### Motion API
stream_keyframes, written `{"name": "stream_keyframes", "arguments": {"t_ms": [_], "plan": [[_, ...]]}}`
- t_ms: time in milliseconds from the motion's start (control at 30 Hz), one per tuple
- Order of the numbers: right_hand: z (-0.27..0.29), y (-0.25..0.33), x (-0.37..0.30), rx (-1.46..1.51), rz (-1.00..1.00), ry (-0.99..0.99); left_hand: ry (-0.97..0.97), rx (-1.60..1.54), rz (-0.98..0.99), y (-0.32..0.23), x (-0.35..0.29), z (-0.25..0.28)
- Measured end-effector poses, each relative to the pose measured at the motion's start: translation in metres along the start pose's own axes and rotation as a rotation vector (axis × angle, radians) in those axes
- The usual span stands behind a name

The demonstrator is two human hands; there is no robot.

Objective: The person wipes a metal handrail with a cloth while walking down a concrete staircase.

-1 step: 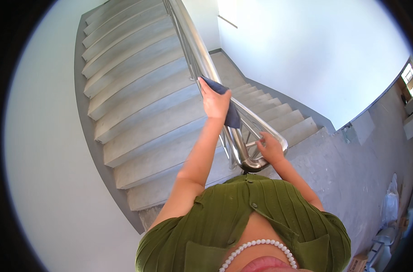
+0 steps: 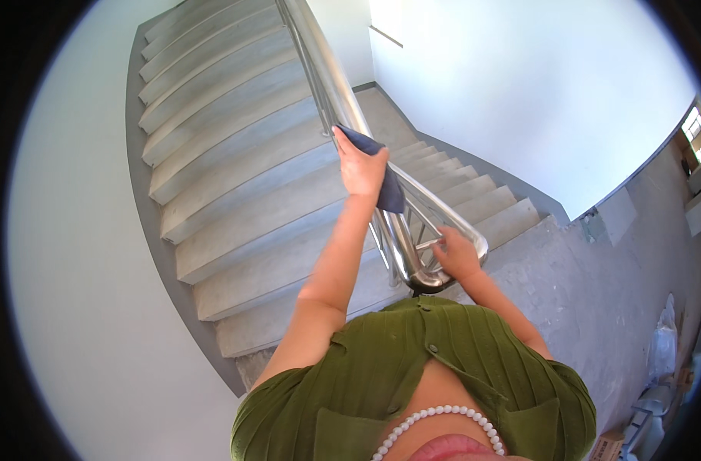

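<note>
A dark blue cloth point(image 2: 391, 192) is draped over the shiny metal handrail point(image 2: 337, 81). My left hand point(image 2: 361, 170) is closed over the cloth, pressing it round the rail with the fingers on the left side and the thumb towards the right. Lower down, my right hand point(image 2: 460, 255) hangs over the curved end of the railing point(image 2: 426, 278). Its thumb and forefinger are apart, near the thin inner bars; the other fingers are partly hidden. I see nothing held in it.
Grey concrete stairs point(image 2: 243, 184) rise on the left beside a white wall point(image 2: 74, 230). Another flight point(image 2: 473, 201) lies beyond the railing. At the right, a grey floor point(image 2: 596, 307) holds a plastic-wrapped object point(image 2: 662, 342) and a cardboard box point(image 2: 606, 446).
My left hand and the cloth have shifted slightly up and to the left along the handrail. My right hand has moved only a little, its fingers slightly lower.
</note>
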State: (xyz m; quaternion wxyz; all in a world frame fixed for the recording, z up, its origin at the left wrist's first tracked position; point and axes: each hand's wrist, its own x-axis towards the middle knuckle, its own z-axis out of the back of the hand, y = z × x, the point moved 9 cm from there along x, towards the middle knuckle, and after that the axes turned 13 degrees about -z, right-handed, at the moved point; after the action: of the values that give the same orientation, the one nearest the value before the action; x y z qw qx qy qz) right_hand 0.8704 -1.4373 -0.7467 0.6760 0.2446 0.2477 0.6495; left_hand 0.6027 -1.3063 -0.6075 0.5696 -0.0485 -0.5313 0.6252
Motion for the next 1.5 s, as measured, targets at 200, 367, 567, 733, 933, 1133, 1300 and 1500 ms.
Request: {"name": "stream_keyframes", "arguments": {"t_ms": [200, 367, 567, 733, 933, 1133, 1300, 1500], "plan": [[0.011, 0.012, -0.009, -0.002, 0.092, -0.107, -0.053, 0.094, -0.110, -0.003, 0.101, 0.001], [0.012, 0.008, -0.007, -0.015, 0.049, -0.112, 0.028, 0.197, -0.079, -0.006, 0.194, -0.008], [0.015, 0.006, -0.008, -0.026, -0.004, -0.159, 0.076, 0.269, -0.051, -0.002, 0.267, -0.017], [0.014, 0.009, -0.009, -0.019, -0.022, -0.177, 0.087, 0.250, -0.038, 0.010, 0.334, -0.017], [0.018, 0.009, -0.010, -0.035, -0.038, -0.212, 0.085, 0.058, 0.080, 0.027, 0.379, -0.020], [0.012, 0.005, -0.004, -0.066, -0.034, -0.208, 0.164, -0.066, 0.134, 0.055, 0.355, -0.033], [0.007, -0.003, -0.003, -0.095, -0.034, -0.175, 0.120, -0.346, 0.130, 0.060, 0.280, -0.049], [0.001, -0.002, 0.001, -0.151, -0.048, -0.104, 0.108, -0.517, 0.225, 0.081, 0.212, -0.056]]}}
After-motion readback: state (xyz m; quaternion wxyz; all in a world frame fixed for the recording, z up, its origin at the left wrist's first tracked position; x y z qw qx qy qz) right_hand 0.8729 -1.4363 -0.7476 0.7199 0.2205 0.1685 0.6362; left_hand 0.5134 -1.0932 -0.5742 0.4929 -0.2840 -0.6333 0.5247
